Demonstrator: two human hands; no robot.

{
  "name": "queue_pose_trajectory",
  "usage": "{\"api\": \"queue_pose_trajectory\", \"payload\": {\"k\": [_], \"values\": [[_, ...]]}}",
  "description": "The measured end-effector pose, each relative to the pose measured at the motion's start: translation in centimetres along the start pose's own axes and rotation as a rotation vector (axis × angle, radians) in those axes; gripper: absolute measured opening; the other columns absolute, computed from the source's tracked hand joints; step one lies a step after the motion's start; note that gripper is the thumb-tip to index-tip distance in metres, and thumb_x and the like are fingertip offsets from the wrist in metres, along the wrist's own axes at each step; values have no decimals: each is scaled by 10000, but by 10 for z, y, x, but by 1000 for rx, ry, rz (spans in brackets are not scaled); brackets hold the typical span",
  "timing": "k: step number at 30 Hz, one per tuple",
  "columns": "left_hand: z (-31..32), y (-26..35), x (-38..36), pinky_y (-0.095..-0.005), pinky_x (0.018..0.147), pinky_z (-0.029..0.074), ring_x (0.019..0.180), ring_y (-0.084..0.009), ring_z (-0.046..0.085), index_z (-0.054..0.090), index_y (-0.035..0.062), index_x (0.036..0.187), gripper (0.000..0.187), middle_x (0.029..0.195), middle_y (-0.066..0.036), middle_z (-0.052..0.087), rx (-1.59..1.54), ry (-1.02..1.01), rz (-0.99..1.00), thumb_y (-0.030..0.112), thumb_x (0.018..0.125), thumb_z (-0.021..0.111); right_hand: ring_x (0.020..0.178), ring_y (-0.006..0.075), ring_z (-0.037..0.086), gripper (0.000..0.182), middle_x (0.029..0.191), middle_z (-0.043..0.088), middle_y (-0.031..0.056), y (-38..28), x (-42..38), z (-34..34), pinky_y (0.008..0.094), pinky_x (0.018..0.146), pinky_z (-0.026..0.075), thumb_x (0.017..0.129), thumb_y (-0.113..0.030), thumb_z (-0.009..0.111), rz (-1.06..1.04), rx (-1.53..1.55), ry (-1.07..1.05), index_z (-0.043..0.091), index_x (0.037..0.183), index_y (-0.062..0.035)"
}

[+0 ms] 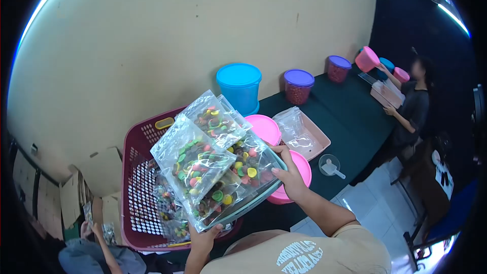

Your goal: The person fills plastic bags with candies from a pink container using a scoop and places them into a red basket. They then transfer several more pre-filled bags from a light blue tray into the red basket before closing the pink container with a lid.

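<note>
Between my two hands is a shallow tray with a pale green rim [271, 189], tilted toward the left. Several clear plastic bags of colourful round candies [195, 167] are piled on it. My right hand [290, 175] grips the tray's right side, thumb on top. At the near lower corner, my left hand [204, 237] holds the tray, its fingers partly hidden beneath. The pile overhangs a maroon laundry basket [133, 172], in which more filled bags [170, 205] lie.
Pink-lidded tubs [265, 128], a blue bucket [239, 89], a pink tray of plastic bags [318, 139] and a cup with a scoop [331, 166] stand on the green table [350, 116]. One person [413, 101] tilts a pink tub at the far right; another [96, 256] sits lower left.
</note>
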State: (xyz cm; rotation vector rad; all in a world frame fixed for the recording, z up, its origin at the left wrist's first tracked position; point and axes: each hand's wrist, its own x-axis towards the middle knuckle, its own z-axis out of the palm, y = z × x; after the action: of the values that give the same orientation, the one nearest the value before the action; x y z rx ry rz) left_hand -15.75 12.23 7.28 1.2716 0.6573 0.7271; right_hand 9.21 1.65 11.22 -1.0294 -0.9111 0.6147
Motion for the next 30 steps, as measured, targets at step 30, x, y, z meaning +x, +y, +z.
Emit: {"api": "queue_pose_trajectory", "payload": {"k": [30], "values": [[-22,-1,11,-352,1012,358,1190,-222,438,185,-2,1401,929,1277,-140,436,-253,-137,18,321,761,777,1136,199,461,450,1204,489,154,-55,34,92,339,1007,323,791,-194,489,-96,-541,25,452,1182,25]]}}
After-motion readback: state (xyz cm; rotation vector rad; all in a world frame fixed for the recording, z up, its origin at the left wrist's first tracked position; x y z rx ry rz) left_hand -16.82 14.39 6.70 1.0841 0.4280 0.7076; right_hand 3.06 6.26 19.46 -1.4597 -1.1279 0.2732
